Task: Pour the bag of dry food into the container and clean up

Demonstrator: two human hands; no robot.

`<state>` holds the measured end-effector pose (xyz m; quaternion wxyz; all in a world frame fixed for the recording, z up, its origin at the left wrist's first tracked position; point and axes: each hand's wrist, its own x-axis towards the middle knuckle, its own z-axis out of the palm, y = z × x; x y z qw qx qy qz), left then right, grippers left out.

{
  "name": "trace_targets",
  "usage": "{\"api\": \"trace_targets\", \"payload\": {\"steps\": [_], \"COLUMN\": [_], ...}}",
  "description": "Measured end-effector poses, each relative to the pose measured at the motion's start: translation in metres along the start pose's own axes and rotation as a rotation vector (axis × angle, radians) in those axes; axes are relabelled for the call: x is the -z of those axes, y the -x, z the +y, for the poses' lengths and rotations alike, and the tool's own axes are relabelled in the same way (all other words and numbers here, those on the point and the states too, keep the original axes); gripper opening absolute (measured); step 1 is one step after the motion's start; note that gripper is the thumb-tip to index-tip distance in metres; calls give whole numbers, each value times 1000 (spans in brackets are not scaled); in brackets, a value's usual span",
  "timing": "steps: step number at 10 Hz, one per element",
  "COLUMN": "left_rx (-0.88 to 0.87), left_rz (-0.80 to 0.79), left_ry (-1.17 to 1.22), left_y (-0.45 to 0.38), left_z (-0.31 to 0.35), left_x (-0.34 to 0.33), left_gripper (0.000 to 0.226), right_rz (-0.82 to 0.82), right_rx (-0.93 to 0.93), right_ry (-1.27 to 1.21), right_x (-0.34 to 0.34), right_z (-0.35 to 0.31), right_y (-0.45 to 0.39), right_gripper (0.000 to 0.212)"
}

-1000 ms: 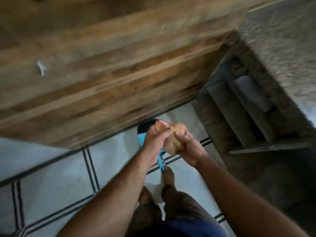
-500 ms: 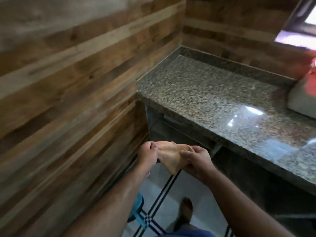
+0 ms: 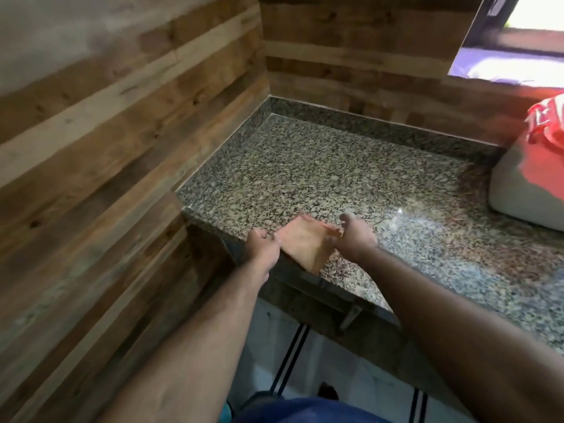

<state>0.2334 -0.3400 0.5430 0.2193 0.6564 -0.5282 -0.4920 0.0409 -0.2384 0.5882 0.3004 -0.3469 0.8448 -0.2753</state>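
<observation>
Two hands on one thing: left hand [image 3: 263, 242] pinching the left edge of the peach-coloured cloth [image 3: 305, 244], right hand [image 3: 354, 236] clamped on its right top corner, fingers closed on the fabric in both cases. Cloth stretched flat between them, long axis running from 9 o'clock to 3 o'clock, lower point drooping toward 6 o'clock. Hanging right over the near left corner of the granite counter [image 3: 305, 166]; touching the stone or just above it, hard to tell from this angle.

Counts as clean-up, judging by the task. Neither hand nearer than the other: cloth sits dead between them, at 3 o'clock from the left grip, at 9 o'clock from the right. Bare speckled stone spreads away toward 12 and 1 o'clock, so any wipe would likely run that way, with the right hand better placed to lead it.

At 3 o'clock on the counter, well apart from the cloth: pale container [image 3: 528, 190] with a red bag [image 3: 546, 141] lying on or in it, both cut off by the frame edge. Whether any food remains in the bag, not visible.

Against half a second back: then, cloth and hands held in the air short of the counter, out over the floor. Now carried forward over the counter's front corner. Grips unchanged on the same edges. A full second back, gaze down at tiled floor and feet, counter only at the frame's right edge.
</observation>
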Motion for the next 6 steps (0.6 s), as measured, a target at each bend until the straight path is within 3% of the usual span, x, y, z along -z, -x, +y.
{"api": "trace_targets", "payload": {"steps": [1, 2, 3, 4, 6], "left_rx": [-187, -553, -788, -886, -1039], "left_rz": [34, -155, -359, -381, -286], "left_ry": [-423, -684, -1055, -1273, -1258], "left_y": [-10, -20, -34, -43, -44], "left_z": [-8, -12, -13, -11, 3], "left_x": [-4, -8, -4, -2, -21], "left_gripper": [37, 40, 40, 38, 29], "right_rz": [-91, -276, -289, -258, -186], "right_rx": [167, 274, 295, 289, 201], "right_ry": [375, 637, 694, 783, 793], "right_x": [-14, -27, -31, -32, -32], "right_z": [11, 23, 28, 28, 29], "right_y": [-12, -8, 0, -1, 1], "right_gripper": [52, 39, 40, 45, 56]}}
